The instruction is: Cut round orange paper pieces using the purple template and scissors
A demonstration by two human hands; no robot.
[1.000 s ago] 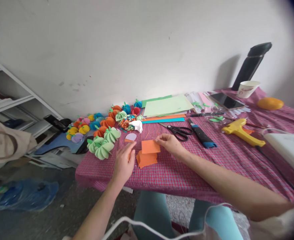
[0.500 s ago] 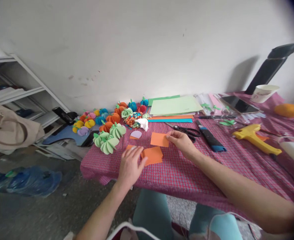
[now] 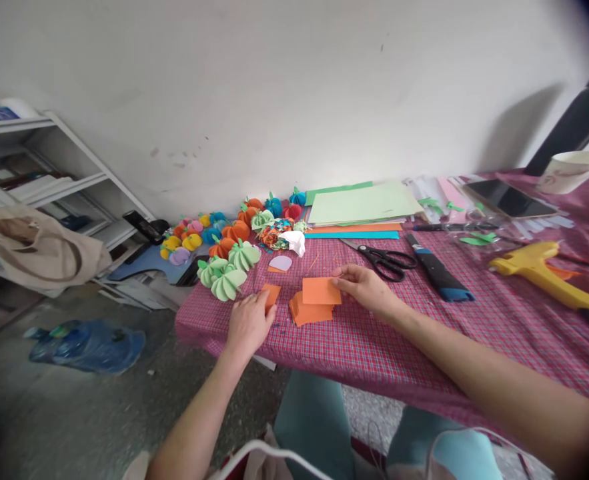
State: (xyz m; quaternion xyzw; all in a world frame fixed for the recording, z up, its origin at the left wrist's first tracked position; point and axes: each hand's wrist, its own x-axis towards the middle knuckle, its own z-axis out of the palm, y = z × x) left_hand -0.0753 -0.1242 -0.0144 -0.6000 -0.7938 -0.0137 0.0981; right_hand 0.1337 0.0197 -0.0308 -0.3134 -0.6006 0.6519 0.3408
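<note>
My right hand (image 3: 367,288) pinches an orange paper rectangle (image 3: 319,291) by its right edge, just above a loose stack of orange paper rectangles (image 3: 311,313). To the left, my left hand (image 3: 250,323) rests palm down near the table's front edge, thumb apart from the fingers. Its fingertips touch another orange paper piece (image 3: 273,295), partly hidden by them. Beyond it lies a rounded lilac paper piece (image 3: 280,263) on top of orange paper. Black-handled scissors (image 3: 387,261) lie behind my right hand.
Folded paper pumpkins (image 3: 227,280) crowd the left end of the checked tablecloth (image 3: 364,340). Coloured sheets (image 3: 361,203) lie by the wall. On the right are a utility knife (image 3: 439,273), a yellow glue gun (image 3: 544,270), a phone (image 3: 511,198) and a paper cup (image 3: 571,172).
My right hand has brought the orange rectangle nearer, over the stack. My left hand has shifted left, away from the stack. The view has turned slightly left.
</note>
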